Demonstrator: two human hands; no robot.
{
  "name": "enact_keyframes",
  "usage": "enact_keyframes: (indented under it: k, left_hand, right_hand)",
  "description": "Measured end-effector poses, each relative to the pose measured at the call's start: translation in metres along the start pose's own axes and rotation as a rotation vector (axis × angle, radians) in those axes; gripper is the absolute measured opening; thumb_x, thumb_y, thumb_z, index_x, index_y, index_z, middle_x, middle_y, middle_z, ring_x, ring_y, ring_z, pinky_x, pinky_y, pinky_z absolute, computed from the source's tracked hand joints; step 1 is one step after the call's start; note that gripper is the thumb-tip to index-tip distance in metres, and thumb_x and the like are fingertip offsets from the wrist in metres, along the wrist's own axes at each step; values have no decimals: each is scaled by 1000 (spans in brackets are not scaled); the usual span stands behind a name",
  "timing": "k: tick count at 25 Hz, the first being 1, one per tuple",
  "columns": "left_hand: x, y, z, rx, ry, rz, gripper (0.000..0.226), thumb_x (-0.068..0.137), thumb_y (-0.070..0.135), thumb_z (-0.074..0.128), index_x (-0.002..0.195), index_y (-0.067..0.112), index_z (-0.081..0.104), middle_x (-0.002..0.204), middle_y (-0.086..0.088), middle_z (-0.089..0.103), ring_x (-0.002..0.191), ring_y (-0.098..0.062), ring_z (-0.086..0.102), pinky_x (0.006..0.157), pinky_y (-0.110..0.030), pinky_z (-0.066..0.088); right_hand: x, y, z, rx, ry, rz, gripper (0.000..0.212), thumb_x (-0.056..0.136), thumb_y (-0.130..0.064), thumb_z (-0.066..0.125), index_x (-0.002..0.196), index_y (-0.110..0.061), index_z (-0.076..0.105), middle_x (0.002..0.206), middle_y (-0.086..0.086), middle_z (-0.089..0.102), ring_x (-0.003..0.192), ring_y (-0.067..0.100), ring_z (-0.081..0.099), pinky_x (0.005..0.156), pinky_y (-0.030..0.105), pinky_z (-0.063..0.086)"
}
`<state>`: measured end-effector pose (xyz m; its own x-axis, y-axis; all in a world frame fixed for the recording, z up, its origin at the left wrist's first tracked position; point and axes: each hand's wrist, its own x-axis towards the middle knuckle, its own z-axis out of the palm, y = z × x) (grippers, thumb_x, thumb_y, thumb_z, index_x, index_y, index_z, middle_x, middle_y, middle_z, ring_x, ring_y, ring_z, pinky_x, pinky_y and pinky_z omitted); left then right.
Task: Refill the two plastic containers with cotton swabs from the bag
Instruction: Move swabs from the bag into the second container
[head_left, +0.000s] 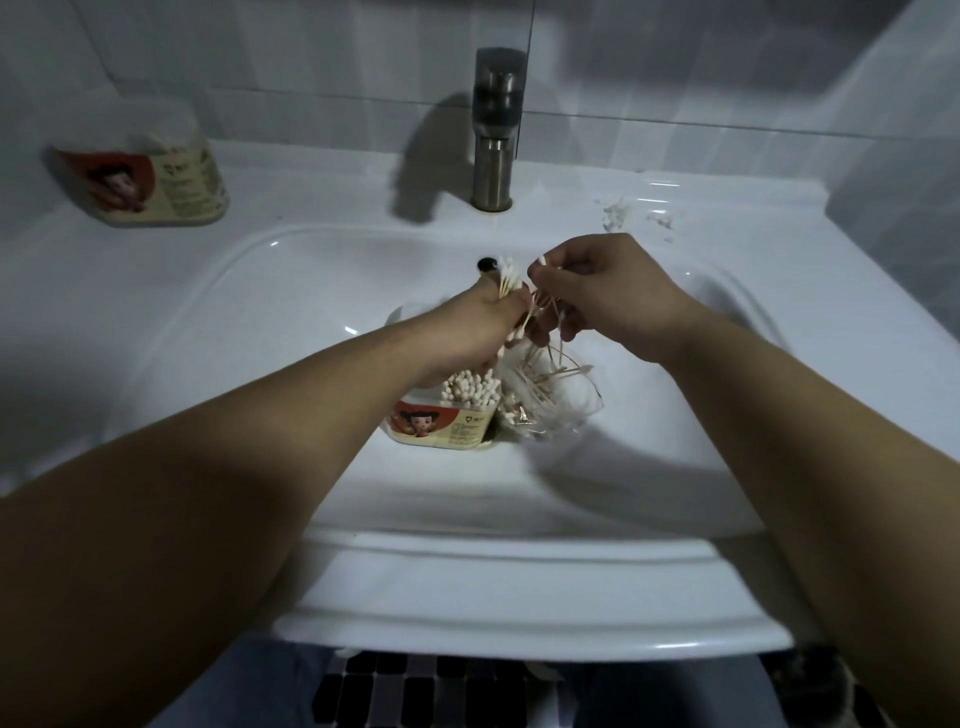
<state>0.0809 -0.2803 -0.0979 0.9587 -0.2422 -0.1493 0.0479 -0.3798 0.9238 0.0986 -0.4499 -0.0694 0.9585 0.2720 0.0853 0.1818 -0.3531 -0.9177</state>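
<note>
Over the sink (291, 291), the left hand (483, 327) has its grip closed on a bundle of cotton swabs (143, 280), while the right hand (597, 291) pinches one swab. Below, at six o'clock, an open container (447, 421) stands full beside the clear bag (556, 400). The second container (156, 176) sits at ten o'clock.

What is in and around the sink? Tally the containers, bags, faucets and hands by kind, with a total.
Plastic containers: 2, one in the basin, one on the ledge
Clear bag: 1
Faucet: 1
Hands: 2, left hand, right hand, both gripping cotton swabs
Total: 6
</note>
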Motion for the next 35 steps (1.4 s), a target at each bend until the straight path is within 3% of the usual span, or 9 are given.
enact_keyframes:
  k: [10, 13, 16, 19, 23, 28, 30, 33, 35]
  left_hand:
    - [-3, 6, -3, -137, -24, -26, 31, 111, 32, 37, 105, 12, 61, 76, 0, 43, 65, -13, 44, 60, -29, 46]
    - [-5, 6, -2, -175, -10, -52, 27, 111, 33, 36, 101, 15, 54, 83, -5, 57, 72, -18, 58, 64, -31, 50]
    - [-6, 6, 1, -345, -38, -55, 26, 112, 28, 36, 110, 13, 56, 103, -14, 71, 87, -25, 72, 74, -34, 62]
    - [-7, 8, 3, -463, -77, -37, 28, 112, 24, 37, 117, 9, 60, 97, -13, 72, 79, -22, 73, 85, -40, 62]
    - [-7, 10, 2, -438, -61, -68, 25, 112, 18, 36, 102, 8, 57, 76, -7, 60, 61, -15, 59, 62, -29, 54]
    - [-1, 9, -3, -352, 84, -133, 22, 109, 25, 43, 99, 12, 57, 67, 0, 41, 52, -11, 44, 57, -28, 48]
    - [-2, 8, -5, -319, 80, -132, 27, 110, 31, 41, 97, 12, 54, 72, -4, 50, 58, -15, 52, 54, -29, 53]
    - [-5, 7, -3, -342, 14, -139, 30, 111, 33, 38, 115, 10, 56, 91, -10, 72, 80, -24, 71, 76, -38, 62]
    - [-8, 8, 1, -373, -32, -119, 26, 111, 29, 39, 106, 10, 56, 79, -6, 71, 70, -19, 68, 64, -31, 61]
  right_hand:
    - [4, -1, -5, 5, 133, 30, 7, 96, -8, 66, 95, -3, 70, 74, 10, 70, 62, 24, 71, 57, 30, 56]
    - [6, -2, -8, 142, 204, 78, 19, 96, 0, 61, 112, -8, 66, 85, 17, 67, 67, 33, 74, 59, 33, 58]
    - [6, -2, -4, 182, 205, 67, 10, 94, -1, 64, 101, -7, 69, 83, 18, 72, 70, 33, 73, 65, 36, 59]
    - [7, 1, 4, 77, 197, 29, 7, 91, -5, 68, 91, -10, 73, 77, 9, 76, 67, 22, 71, 69, 35, 61]
    - [8, 4, 8, 63, 219, 30, 7, 90, -8, 72, 84, -10, 76, 77, 10, 76, 73, 26, 76, 79, 40, 64]
    - [7, -2, 2, 194, 230, 67, 9, 89, -4, 69, 83, -5, 75, 76, 12, 74, 68, 26, 71, 72, 35, 61]
    - [6, -7, 0, 326, 217, 88, 7, 91, -2, 66, 88, 1, 72, 72, 12, 69, 64, 25, 65, 63, 30, 55]
    - [4, -10, 0, 487, 155, 130, 12, 93, -2, 63, 100, 5, 69, 70, 10, 65, 65, 23, 61, 61, 27, 50]
    - [3, -10, 4, 530, 115, 141, 12, 94, 0, 61, 103, 4, 68, 75, 11, 64, 67, 22, 62, 63, 26, 51]
